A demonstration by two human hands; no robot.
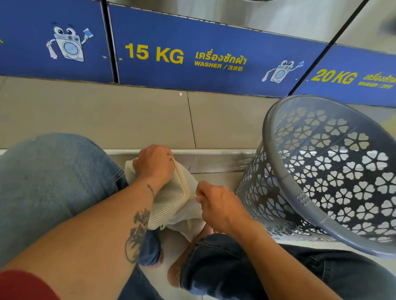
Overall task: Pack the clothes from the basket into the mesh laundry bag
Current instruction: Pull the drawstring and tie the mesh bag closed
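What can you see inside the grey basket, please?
The grey basket lies tipped over; the visible interior holds no clothes. Its near rim hides a strip of the lower wall.

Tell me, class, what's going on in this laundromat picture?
A person crouched before the 15 KG washer is working on a white mesh laundry bag between their knees. The left hand grips the bag's top edge, while the right hand pinches what looks like its zipper pull. The grey basket beside them is tipped over, and no clothes show inside.
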